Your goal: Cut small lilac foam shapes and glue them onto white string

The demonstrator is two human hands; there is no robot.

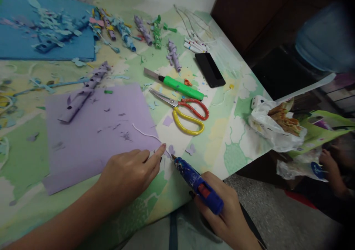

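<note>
Green, white and yellow patterned cloth covers the worktop (pixel 219 146), which is strewn with paper scraps. Near its front edge, the right hand (pixel 227 209) is wrapped around a blue glue gun (pixel 194 178), its nozzle pointing at one end of a white cord (pixel 146 133). The left hand (pixel 129 172) has its index finger stretched onto the cord, the other fingers curled; whether it pinches anything I cannot tell. The cord's far end lies on a purple sheet (pixel 83 157), beneath a rolled purple tube (pixel 88 89). Small purple butterfly cutouts (pixel 190 149) lie near the nozzle. Beyond them are red-and-yellow-handled scissors (pixel 172 102), a green-handled knife (pixel 183 88) and a black phone (pixel 210 69).
</note>
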